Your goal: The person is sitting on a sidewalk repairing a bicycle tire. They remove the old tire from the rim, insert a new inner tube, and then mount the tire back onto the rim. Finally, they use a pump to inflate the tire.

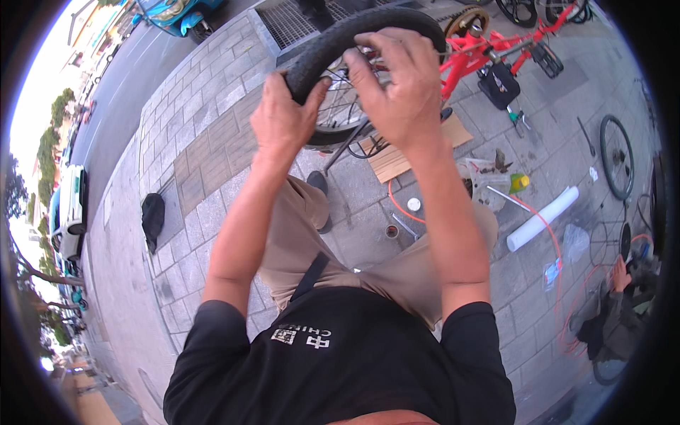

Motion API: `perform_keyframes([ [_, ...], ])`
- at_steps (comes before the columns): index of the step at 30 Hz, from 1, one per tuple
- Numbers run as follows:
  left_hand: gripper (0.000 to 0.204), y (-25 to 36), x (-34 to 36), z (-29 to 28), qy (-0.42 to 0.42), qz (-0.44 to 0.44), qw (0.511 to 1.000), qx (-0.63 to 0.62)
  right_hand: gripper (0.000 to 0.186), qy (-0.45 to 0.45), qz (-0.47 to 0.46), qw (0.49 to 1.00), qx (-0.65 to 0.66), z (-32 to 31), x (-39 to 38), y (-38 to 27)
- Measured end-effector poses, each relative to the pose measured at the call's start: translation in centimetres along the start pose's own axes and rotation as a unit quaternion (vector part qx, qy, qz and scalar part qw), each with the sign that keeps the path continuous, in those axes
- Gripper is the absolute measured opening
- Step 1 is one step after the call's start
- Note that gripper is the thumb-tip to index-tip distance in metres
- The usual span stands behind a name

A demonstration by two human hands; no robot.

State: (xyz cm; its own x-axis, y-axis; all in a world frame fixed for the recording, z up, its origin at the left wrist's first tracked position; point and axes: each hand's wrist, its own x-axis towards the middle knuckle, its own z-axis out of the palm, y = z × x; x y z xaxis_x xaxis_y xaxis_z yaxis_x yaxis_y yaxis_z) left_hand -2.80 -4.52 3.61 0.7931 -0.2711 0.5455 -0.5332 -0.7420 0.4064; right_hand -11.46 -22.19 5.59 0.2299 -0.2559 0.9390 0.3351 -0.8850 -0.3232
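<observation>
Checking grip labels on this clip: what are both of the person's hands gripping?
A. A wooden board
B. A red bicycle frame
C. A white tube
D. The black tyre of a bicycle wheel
D: the left hand and the right hand both close over the black tyre of the wheel, while the white tube, red bicycle frame and wooden board lie untouched on the pavement.

The person is wearing a black short-sleeved shirt with a small white printed mark on the chest; the sleeves are ending above the elbows, leaving both forearms bare. Tan trousers are covering the legs, and a dark shoe is showing at the far end of the left leg. Left hand and right hand are wearing no gloves, rings or watch.
</observation>
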Motion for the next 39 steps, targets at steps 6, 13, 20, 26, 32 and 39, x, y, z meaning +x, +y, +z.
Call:
perform_keyframes([
  [6, 0.055, -1.8, 0.6, 3.1, 0.063, 0.020, 0.993, -0.094, 0.035, -0.066, -0.231, 0.969, -0.054, 6.4, 3.7, 3.8],
  [13, 0.045, -2.9, 3.3, 1.6, -0.046, 0.035, 0.974, -0.217, 0.055, -0.282, -0.223, 0.926, -0.113, 8.4, 5.7, 3.1],
  [20, 0.048, -3.4, 5.5, 0.5, -0.152, 0.012, 0.952, -0.266, 0.063, -0.468, -0.137, 0.861, -0.144, 8.1, 9.1, 1.4],
  [26, 0.045, -2.3, 4.1, 0.0, -0.121, -0.002, 0.971, -0.209, 0.057, -0.073, -0.168, 0.978, -0.101, 7.3, 5.9, 7.3],
  [32, 0.054, -2.7, 3.4, 1.0, -0.055, -0.013, 0.979, -0.196, 0.044, -0.275, -0.124, 0.952, -0.052, 7.0, 8.9, 6.0],
  [39, 0.064, -4.1, 2.5, 2.2, -0.019, -0.005, 0.968, -0.250, 0.050, -0.165, -0.154, 0.973, -0.042, 6.8, 8.1, 8.0],
])
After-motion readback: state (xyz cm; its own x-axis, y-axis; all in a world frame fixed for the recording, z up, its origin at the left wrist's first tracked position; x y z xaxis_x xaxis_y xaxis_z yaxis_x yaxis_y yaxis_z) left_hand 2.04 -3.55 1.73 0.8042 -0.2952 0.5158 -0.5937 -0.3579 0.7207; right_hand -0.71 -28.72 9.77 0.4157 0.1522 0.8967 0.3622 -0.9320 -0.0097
